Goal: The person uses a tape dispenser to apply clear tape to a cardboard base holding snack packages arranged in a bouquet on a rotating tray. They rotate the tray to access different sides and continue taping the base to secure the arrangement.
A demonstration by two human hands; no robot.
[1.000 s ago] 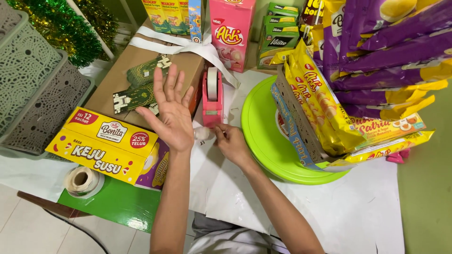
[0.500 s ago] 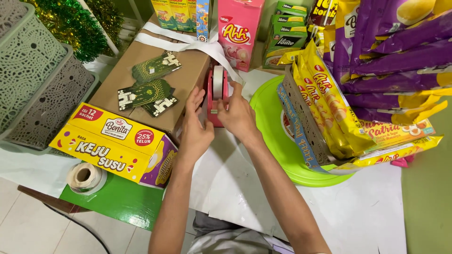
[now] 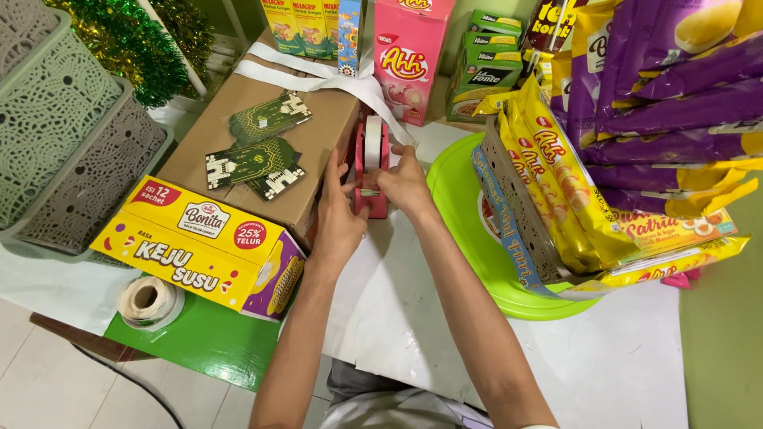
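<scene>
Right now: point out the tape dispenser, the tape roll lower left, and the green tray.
tape dispenser (image 3: pixel 372 202), head view, pink base
tape roll (image 3: pixel 147 300), head view, top rim
green tray (image 3: pixel 457 191), head view, bare left rim

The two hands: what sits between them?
In the head view, a pink tape dispenser stands between the left hand and right hand, both touching it.

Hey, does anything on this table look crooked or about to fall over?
Yes: the grey basket on the green tray tilts left, its snack packets leaning over. The green cards lie scattered askew on the brown box. Nothing looks spilled.
</scene>
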